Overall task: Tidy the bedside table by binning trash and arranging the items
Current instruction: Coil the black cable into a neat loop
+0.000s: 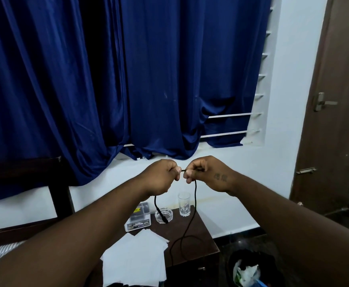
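My left hand (162, 176) and my right hand (207, 172) are raised close together above the bedside table (205, 243), both pinching a black cable (194, 200). One end with a plug hangs from the left hand over a glass ashtray (169, 213). The rest drops from the right hand and loops on the dark table top. Sheets of white paper (137, 255) lie on the table's near left part. A clear drinking glass (184, 204) stands at the back, and a small boxed item (137, 219) sits left of the ashtray.
A black bin (250, 270) with trash inside stands on the floor right of the table. A bed with a dark headboard (24, 168) is on the left. Blue curtains (128, 79) hang behind, and a brown door (335, 121) is at the right.
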A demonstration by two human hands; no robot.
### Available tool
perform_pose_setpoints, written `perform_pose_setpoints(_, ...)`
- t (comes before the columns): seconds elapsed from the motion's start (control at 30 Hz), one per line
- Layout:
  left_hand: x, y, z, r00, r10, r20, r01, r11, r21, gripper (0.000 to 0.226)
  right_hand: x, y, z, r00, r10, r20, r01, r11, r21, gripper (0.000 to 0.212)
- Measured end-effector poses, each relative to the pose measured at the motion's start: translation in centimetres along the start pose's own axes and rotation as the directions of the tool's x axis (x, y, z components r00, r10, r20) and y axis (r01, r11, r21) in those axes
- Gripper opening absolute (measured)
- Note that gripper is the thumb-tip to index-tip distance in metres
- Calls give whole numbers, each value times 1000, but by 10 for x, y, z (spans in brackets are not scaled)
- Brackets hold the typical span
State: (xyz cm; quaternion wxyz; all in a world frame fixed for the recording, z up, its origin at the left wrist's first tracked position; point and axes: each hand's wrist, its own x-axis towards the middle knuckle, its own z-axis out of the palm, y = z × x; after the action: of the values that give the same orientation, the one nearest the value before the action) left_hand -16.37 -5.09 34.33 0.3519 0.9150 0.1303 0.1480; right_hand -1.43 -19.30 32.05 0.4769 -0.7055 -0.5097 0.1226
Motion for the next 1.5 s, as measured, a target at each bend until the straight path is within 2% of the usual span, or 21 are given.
perform_pose_setpoints(0.17,-1,-1,-1,1000,1,2,-1,1000,14,34,-1,5,-3,1000,12,29,-13,1000,26,15)
perform_pose_setpoints(0.3,0,3,3,1000,13,7,-13,1000,21,35,4,2,4,998,-48,46,48,999,1,15)
perform_pose_setpoints(0.43,-2,0,0,1000,3,12,-3,999,48,35,2,7,-1,999,-32,27,32,999,-30,16)
perform_pose_setpoints(0.7,-3,3,1,1000,9,20,-9,1000,11,35,5,6,8,996,-69,54,69,998,16,14)
perform_pose_setpoints(0.93,-3,-1,-7,1000,-8,6,8,1000,11,33,2,12,-3,1000,-24,11,24,998,-53,16)
perform_pose_setpoints(1.13,-3,3,-2,1000,2,25,-2,1000,-14,35,3,6,11,998,-62,23,61,998,27,13)
perform_pose_setpoints(1.3,-4,0,-7,999,-33,23,33,999,-3,33,-2,8,3,999,-36,-5,35,999,-42,16)
perform_pose_setpoints(1.5,-2,0,-2,999,-39,31,40,999,-28,33,-4,10,11,999,-41,23,39,995,87,18)
